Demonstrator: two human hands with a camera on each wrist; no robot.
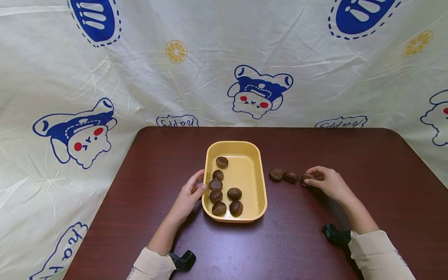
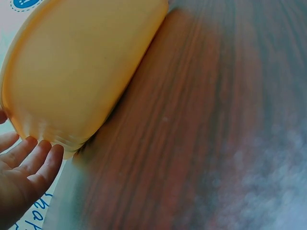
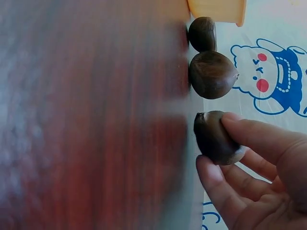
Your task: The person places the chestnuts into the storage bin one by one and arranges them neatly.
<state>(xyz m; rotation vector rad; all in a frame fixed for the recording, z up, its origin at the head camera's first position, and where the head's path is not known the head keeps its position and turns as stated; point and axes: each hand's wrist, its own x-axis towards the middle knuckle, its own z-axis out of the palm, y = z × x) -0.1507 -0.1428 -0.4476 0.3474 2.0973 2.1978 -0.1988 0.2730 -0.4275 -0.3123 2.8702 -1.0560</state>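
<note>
A yellow tray [image 1: 263, 186] stands on the table with several brown chestnuts [image 1: 234, 193] inside, mostly along its left side and front. My left hand [image 1: 189, 198] is at the tray's left side; in the left wrist view its fingertips [image 2: 57, 152] touch the outer wall. To the right of the tray, my right hand [image 1: 329, 182] pinches a chestnut [image 3: 216, 139] between thumb and fingers. Two more chestnuts lie between that hand and the tray, one [image 1: 275, 174] nearer the tray and another [image 1: 290, 177] beside it.
The dark brown table [image 1: 168, 155] has rounded far corners. Behind it hangs a pale cloth [image 1: 203, 89] printed with cartoon figures and orange slices. Each wrist wears a black device, one on the left [image 1: 183, 260] and one on the right [image 1: 336, 234].
</note>
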